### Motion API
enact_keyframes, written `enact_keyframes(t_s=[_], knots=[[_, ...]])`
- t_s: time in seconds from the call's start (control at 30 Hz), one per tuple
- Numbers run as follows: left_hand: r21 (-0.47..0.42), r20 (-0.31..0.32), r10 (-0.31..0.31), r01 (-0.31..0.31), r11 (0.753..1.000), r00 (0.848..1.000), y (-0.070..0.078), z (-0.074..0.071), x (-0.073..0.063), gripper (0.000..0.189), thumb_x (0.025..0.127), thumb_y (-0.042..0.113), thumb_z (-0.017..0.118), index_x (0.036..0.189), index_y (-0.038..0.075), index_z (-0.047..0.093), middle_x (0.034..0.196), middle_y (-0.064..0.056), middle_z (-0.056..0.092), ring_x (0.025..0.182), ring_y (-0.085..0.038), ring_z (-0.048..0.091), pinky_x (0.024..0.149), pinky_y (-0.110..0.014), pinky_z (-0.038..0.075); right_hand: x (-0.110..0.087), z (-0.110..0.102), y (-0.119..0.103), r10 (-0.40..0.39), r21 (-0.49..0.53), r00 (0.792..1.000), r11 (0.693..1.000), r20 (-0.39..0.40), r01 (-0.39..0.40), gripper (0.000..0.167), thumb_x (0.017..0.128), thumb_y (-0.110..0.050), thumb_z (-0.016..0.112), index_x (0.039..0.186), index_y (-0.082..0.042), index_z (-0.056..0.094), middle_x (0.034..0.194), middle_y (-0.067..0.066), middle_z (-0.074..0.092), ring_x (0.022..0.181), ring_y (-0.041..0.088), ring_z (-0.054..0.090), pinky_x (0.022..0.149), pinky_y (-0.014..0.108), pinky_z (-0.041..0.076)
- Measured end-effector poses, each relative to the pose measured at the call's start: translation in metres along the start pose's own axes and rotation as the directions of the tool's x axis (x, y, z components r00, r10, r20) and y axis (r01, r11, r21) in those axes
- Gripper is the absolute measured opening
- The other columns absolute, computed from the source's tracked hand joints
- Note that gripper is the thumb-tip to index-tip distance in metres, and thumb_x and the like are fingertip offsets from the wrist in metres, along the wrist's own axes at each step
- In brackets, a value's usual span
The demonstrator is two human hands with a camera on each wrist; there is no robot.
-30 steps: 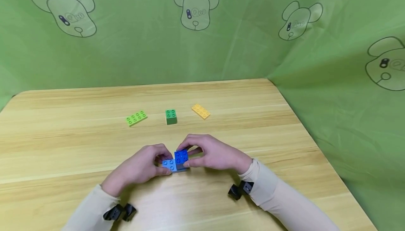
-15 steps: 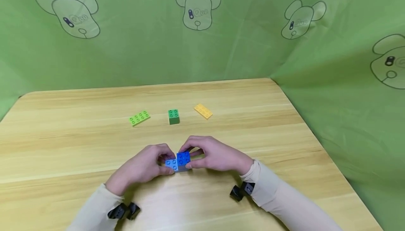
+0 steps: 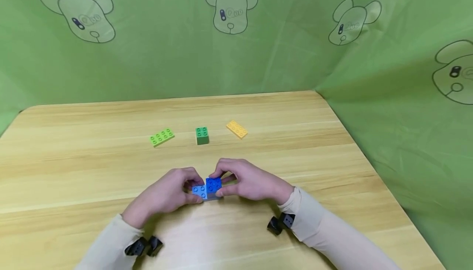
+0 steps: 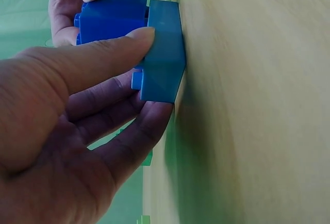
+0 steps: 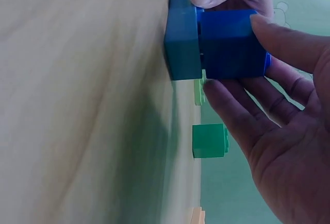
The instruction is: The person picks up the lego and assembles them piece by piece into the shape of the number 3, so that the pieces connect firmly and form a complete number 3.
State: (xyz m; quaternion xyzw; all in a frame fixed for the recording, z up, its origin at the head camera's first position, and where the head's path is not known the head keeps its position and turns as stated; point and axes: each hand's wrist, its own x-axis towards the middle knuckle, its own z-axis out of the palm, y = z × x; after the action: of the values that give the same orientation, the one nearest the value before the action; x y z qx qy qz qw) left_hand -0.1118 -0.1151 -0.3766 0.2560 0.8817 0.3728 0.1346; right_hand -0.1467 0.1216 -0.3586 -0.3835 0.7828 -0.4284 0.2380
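Observation:
My left hand (image 3: 166, 192) pinches a light blue toy building brick (image 3: 199, 191) between thumb and fingers, low at the tabletop. Two studs wide, this brick has its left studs bare. Over its right half sits a dark blue square brick (image 3: 213, 185), which my right hand (image 3: 251, 179) grips by its sides. A narrow gap shows between the two bricks in the right wrist view, where the dark blue brick (image 5: 232, 44) lines up with the light blue brick (image 5: 183, 38). The left thumb (image 4: 139, 36) lies along the light blue brick's side.
Farther back on the wooden table (image 3: 92, 151) lie a lime green flat plate brick (image 3: 161, 137), a green square brick (image 3: 202, 135) and a yellow-orange flat plate brick (image 3: 237, 129). A green curtain (image 3: 159, 64) with mouse-like outlines hangs behind and to the right.
The dark blue brick has straightened and settled lower over the light blue brick's right half, moved by the right hand. The left hand keeps its hold; the three far bricks stay put.

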Motion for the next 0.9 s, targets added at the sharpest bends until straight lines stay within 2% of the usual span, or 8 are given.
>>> enact_keyframes(t_s=[0.13,0.37,0.9], knots=[[0.010,0.007,-0.008,0.008,1.000,1.000,0.0008,-0.0001,0.0017,0.024,0.080,0.011,0.082,0.100,0.005,0.069,0.092,0.005,0.062,0.082,-0.014,0.057,0.073,-0.028,0.051,0.0009,-0.0007,0.0002,-0.001,-0.042,1.000,0.999,-0.008,0.001,0.022,0.087,-0.011,0.077,0.102,-0.015,0.061,0.108,-0.008,0.062,0.106,0.010,0.060,0.094,0.031,0.051],[0.004,0.004,-0.010,0.010,1.000,1.000,0.0022,-0.0013,0.0009,0.024,0.080,0.012,0.083,0.099,0.005,0.069,0.091,0.004,0.062,0.081,-0.013,0.057,0.073,-0.028,0.051,0.0039,0.0003,-0.0001,0.029,-0.037,1.000,0.999,-0.011,-0.029,0.025,0.084,-0.010,0.080,0.100,-0.012,0.061,0.105,-0.005,0.063,0.102,0.009,0.061,0.090,0.028,0.053],[-0.001,0.011,-0.013,0.013,1.000,1.000,0.0030,-0.0022,0.0015,0.025,0.079,0.013,0.083,0.099,0.005,0.070,0.091,0.004,0.062,0.081,-0.012,0.057,0.073,-0.028,0.051,0.0080,0.0060,-0.0029,0.092,-0.109,0.995,0.990,-0.025,-0.094,0.030,0.080,-0.007,0.082,0.093,-0.014,0.057,0.098,-0.006,0.060,0.091,0.010,0.060,0.083,0.031,0.055]])
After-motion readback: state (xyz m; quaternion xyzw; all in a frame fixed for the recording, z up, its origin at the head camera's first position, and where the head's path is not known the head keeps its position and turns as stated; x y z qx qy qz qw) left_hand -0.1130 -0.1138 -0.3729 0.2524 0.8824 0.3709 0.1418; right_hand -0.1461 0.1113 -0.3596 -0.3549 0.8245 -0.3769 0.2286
